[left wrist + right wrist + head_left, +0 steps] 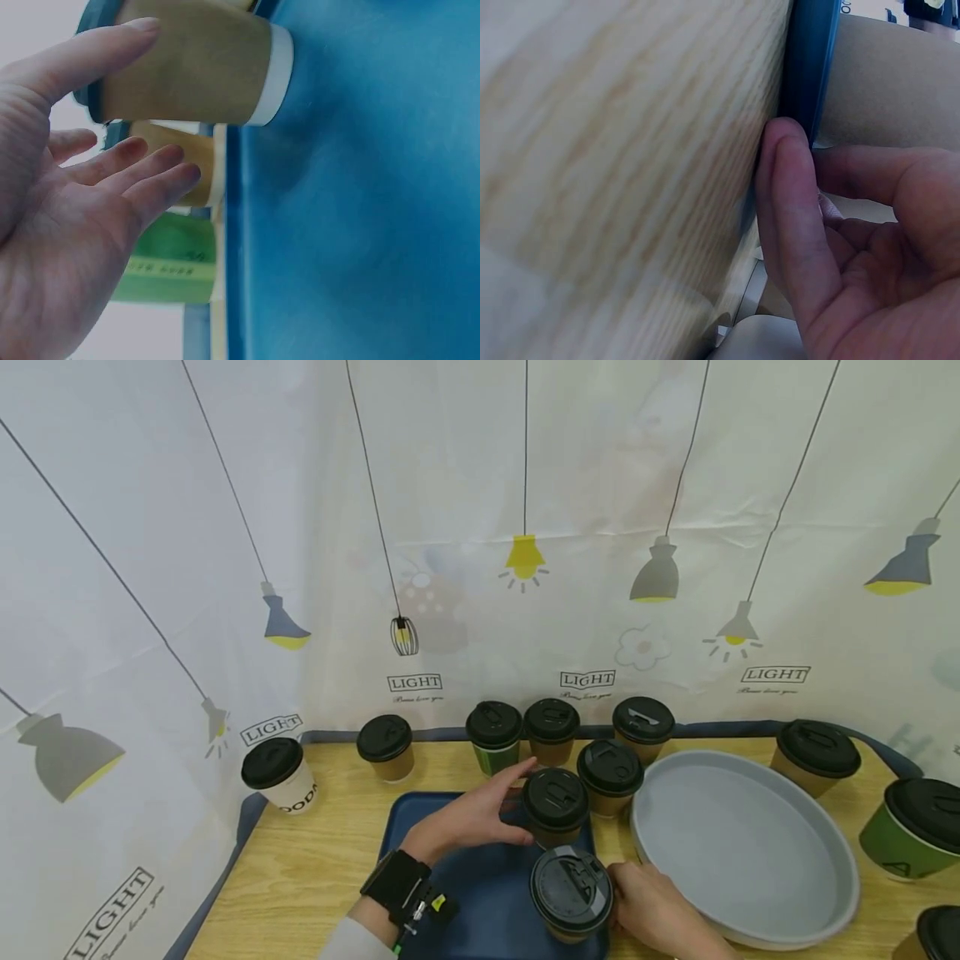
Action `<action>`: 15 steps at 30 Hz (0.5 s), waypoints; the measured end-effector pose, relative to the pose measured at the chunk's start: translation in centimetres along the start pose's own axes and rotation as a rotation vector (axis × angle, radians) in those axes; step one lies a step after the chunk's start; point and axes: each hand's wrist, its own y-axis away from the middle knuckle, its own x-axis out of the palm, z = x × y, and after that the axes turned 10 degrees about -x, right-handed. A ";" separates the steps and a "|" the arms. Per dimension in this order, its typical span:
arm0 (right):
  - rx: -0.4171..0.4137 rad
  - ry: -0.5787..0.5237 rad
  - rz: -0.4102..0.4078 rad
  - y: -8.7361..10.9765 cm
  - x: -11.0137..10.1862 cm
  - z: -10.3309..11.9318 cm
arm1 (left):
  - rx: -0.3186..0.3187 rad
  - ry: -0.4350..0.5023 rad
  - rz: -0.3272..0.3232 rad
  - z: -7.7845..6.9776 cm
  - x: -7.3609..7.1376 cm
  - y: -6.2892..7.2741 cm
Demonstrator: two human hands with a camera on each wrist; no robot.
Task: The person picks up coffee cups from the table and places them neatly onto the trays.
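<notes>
On the blue tray point(480, 902) stand two lidded paper cups. My left hand point(480, 814) reaches beside the farther brown cup point(557, 810), thumb and fingers spread on its left side. In the left wrist view the thumb overlaps this brown cup point(187, 64) and the other fingers extend loosely past it. My right hand point(652, 902) is at the tray's right edge, next to the nearer black-lidded cup point(572, 893). In the right wrist view the fingers and thumb of the right hand point(840, 240) pinch the tray rim point(810, 75).
Behind the tray stand a green cup point(495, 739) and several brown cups, one point(610, 777) close to its right edge. A round grey tray point(742, 852) lies to the right. A white cup point(281, 777) is at the left; another green cup point(911, 831) is far right.
</notes>
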 end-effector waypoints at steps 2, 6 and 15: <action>0.017 -0.002 0.008 0.0 0.0 0.1 | 0.011 -0.004 -0.022 -0.1 -0.4 1.0; 0.055 -0.007 0.026 -0.2 0.0 0.2 | 0.079 -0.036 -0.163 0.0 -1.0 3.0; 0.062 0.001 0.034 -0.4 0.1 0.2 | 0.305 -0.053 -0.732 2.0 -1.6 6.6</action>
